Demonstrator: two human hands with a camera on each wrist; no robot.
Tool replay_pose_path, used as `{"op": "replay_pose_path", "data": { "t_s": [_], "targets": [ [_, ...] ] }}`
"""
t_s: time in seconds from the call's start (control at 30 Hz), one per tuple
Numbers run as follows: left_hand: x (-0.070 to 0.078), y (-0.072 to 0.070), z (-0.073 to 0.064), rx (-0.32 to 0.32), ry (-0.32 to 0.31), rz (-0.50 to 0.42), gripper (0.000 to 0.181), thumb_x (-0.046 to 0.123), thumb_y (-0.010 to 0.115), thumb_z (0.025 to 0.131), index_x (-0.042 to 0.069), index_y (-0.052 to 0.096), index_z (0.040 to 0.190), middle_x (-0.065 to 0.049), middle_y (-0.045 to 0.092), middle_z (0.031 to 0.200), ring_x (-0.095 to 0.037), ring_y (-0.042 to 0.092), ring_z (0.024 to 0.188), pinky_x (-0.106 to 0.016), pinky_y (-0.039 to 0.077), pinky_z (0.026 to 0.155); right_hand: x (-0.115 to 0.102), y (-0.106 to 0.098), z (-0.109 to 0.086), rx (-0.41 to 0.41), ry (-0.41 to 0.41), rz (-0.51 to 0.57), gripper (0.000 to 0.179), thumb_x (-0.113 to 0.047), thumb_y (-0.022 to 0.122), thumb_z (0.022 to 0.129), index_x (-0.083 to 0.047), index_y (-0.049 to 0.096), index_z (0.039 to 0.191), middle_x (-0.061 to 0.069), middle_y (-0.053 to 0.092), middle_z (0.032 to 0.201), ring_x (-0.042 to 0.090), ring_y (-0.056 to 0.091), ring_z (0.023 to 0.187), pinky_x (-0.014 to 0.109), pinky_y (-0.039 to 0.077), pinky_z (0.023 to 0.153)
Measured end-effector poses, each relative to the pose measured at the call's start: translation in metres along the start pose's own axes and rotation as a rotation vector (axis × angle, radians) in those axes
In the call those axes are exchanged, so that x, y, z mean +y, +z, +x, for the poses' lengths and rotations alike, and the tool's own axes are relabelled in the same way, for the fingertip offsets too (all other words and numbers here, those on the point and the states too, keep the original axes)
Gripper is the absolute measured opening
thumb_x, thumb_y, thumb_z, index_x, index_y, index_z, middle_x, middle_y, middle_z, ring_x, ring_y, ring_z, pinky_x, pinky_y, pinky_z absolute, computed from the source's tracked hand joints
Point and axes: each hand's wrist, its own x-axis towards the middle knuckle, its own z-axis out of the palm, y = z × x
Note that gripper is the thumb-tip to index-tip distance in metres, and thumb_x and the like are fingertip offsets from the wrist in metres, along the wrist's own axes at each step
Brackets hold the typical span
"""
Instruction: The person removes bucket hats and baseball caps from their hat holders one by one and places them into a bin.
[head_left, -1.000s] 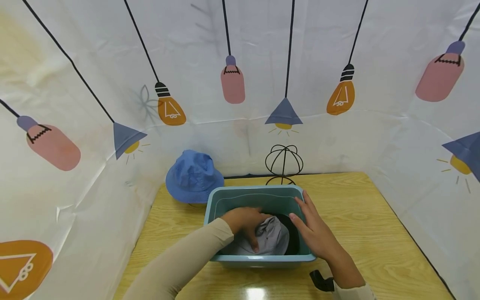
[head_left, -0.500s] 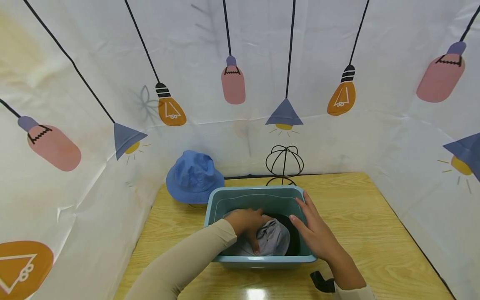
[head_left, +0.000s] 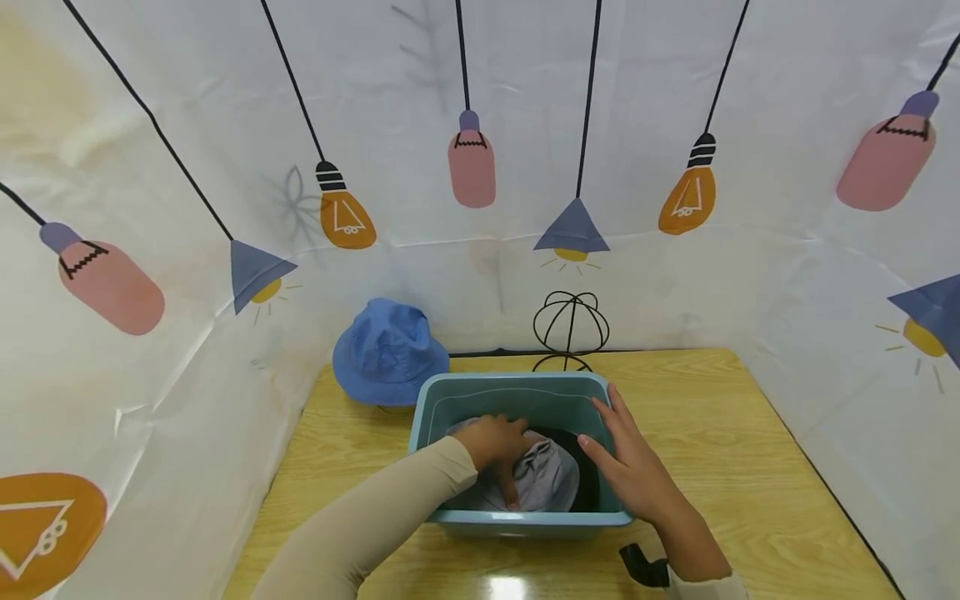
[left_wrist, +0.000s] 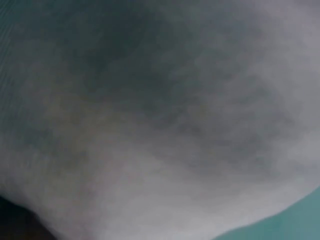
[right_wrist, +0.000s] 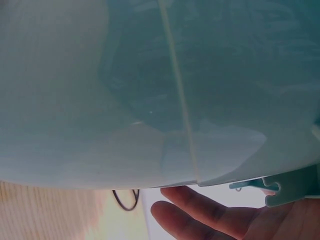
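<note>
A teal plastic bin (head_left: 525, 517) stands on the table, holding a crumpled grey cloth hat (head_left: 551, 479) and a black item (head_left: 587, 475) beside it. My left hand (head_left: 491, 446) reaches over the left side and rests on the grey hat, thumb and fingers spread across its crown; some fingertips are hidden. Blurred grey cloth (left_wrist: 150, 190) fills most of the left wrist view. At the bin's right rim is my right hand (head_left: 633, 467), its fingers straight. Two fingers (right_wrist: 200, 210) show outside the bin's rim in the right wrist view.
A blue bucket hat (head_left: 390, 354) sits raised at the back left of the wood-grain table (head_left: 675, 400). Behind the bin stands a black wire hat stand (head_left: 572, 325). A white curtain (head_left: 420, 275) printed with lamps encloses the back and sides.
Both hands, the bin and the hats stay nearly in place. The left hand has shifted very slightly to the right over the grey hat, and the head view has tilted a little.
</note>
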Motion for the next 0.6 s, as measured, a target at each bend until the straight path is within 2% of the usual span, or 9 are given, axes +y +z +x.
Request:
{"op": "replay_pose_path", "data": {
  "t_s": [0.2, 0.37, 0.6],
  "targets": [
    [-0.003, -0.005, -0.004, 0.002, 0.013, -0.059, 0.115, 0.079, 0.084, 0.061, 0.049, 0.032, 0.159, 0.001, 0.052, 0.149, -0.028, 0.057, 0.128, -0.047, 0.055, 0.099, 0.001, 0.001, 0.001, -0.009, 0.001, 0.002, 0.073, -0.050, 0.050, 0.107, -0.014, 0.024, 0.165, -0.001, -0.009, 0.175, 0.045, 0.011, 0.158, 0.079, 0.024, 0.112],
    [-0.007, -0.011, -0.011, 0.023, 0.020, -0.136, 0.125, 0.081, 0.082, 0.063, 0.044, 0.018, 0.165, -0.003, 0.036, 0.166, -0.035, 0.047, 0.143, -0.050, 0.050, 0.108, -0.001, 0.001, 0.001, -0.015, -0.004, 0.001, 0.074, -0.052, 0.050, 0.107, -0.013, 0.025, 0.165, 0.001, -0.009, 0.175, 0.047, 0.012, 0.158, 0.079, 0.025, 0.111],
    [-0.014, -0.027, -0.030, 0.137, 0.073, -0.183, 0.135, 0.084, 0.076, 0.067, 0.032, 0.005, 0.168, -0.004, 0.022, 0.172, -0.031, 0.032, 0.155, -0.066, 0.042, 0.111, -0.002, -0.001, 0.002, -0.027, 0.016, -0.009, 0.074, -0.052, 0.051, 0.107, -0.014, 0.025, 0.165, -0.001, -0.011, 0.175, 0.047, 0.011, 0.158, 0.080, 0.024, 0.110]
  ]
}}
